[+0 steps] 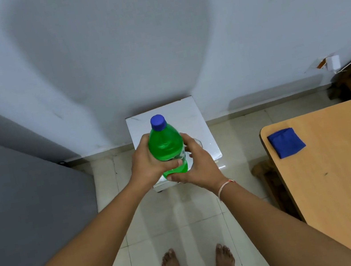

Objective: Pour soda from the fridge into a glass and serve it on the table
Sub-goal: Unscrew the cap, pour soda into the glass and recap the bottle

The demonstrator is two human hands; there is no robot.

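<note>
I hold a green soda bottle [165, 145] with a blue cap [158, 122] upright in front of me, cap on. My left hand [149, 161] wraps its left side, thumb across the front. My right hand [195, 164] cups its lower right side, thumb under the base. A clear glass [198, 144] shows behind my right fingers, mostly hidden, on the small white stand [180, 113] against the wall. The wooden table [341, 174] is to my right.
A folded blue cloth [286, 142] lies on the table's far left corner. A grey fridge side [18, 207] fills the left. A wooden chair [263, 171] stands beside the table. My bare feet [196, 265] are on the tiled floor.
</note>
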